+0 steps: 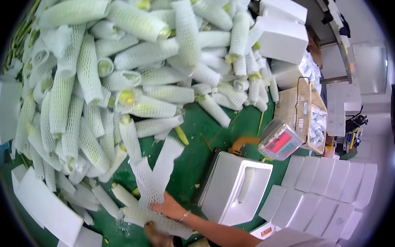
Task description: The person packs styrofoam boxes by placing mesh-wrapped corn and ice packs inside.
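My right hand reaches in from the lower right, its fingers closed on a white foam net sleeve. Another foam net piece spreads upward beside that sleeve, making a V shape. Just below lies a net-wrapped long vegetable, pale under the mesh. My left hand, at the bottom edge, is against the lower side of this wrapped piece; blur hides its fingers. Close by on the left is another wrapped long vegetable with a yellowish tip.
A large heap of net-wrapped vegetables covers the far green table. Right of my hands sits a white foam box holding one wrapped piece. Beyond are a scale, a basket and stacked foam boxes. Foam lids lie left.
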A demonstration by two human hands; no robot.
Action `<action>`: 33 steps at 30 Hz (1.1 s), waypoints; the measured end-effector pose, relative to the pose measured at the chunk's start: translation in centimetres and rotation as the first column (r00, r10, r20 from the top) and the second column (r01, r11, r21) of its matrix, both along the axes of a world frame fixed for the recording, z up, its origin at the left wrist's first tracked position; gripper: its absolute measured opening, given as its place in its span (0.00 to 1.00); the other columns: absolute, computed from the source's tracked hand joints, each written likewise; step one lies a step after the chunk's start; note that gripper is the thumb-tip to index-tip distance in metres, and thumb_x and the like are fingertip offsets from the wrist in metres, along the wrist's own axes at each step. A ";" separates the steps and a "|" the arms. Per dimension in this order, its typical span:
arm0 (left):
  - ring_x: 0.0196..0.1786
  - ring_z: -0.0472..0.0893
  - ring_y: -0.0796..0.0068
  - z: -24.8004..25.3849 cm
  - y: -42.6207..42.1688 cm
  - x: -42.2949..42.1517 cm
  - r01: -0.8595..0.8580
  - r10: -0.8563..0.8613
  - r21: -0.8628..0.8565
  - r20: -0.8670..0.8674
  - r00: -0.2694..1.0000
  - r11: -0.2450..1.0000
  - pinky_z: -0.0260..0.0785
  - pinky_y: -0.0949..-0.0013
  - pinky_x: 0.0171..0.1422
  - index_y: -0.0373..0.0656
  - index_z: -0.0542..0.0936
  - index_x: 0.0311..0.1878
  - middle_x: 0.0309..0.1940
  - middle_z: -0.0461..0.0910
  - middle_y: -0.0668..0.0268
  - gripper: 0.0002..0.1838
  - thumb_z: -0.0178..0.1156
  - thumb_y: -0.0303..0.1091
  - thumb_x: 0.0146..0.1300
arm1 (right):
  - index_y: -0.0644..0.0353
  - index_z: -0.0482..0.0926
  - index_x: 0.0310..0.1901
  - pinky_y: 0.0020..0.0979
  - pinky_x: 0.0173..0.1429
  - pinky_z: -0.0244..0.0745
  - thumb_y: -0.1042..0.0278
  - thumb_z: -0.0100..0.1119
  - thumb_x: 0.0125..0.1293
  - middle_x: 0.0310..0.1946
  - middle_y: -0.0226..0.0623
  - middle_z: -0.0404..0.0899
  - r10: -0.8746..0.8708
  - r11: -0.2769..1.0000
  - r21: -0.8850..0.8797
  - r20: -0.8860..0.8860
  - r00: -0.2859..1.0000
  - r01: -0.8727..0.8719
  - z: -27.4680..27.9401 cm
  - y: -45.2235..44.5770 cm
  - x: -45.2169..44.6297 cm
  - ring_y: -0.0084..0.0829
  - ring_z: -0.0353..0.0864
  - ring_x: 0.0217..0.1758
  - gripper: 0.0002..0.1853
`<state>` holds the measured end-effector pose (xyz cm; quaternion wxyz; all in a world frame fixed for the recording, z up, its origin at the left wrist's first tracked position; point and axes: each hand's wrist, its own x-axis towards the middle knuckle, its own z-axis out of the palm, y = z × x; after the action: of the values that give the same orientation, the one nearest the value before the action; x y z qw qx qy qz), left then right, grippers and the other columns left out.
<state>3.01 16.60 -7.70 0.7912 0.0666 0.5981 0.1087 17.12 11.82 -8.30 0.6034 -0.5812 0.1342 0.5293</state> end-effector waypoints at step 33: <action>0.46 0.78 0.60 1.5 7.4 -1.9 -0.034 -0.004 0.206 0.184 0.983 0.978 0.70 0.56 0.55 0.34 0.69 0.57 0.44 0.77 0.55 0.39 0.61 0.56 0.50 | 0.75 0.66 0.59 0.39 0.65 0.62 0.51 0.67 0.50 0.57 0.61 0.70 0.393 0.892 -0.453 0.765 0.510 -0.009 -4.3 16.6 28.6 0.51 0.68 0.62 0.41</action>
<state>1.09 24.00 -6.25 0.8307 0.1342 0.5087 0.1824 45.71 28.38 -12.58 0.3956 -0.8823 -0.1396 0.2134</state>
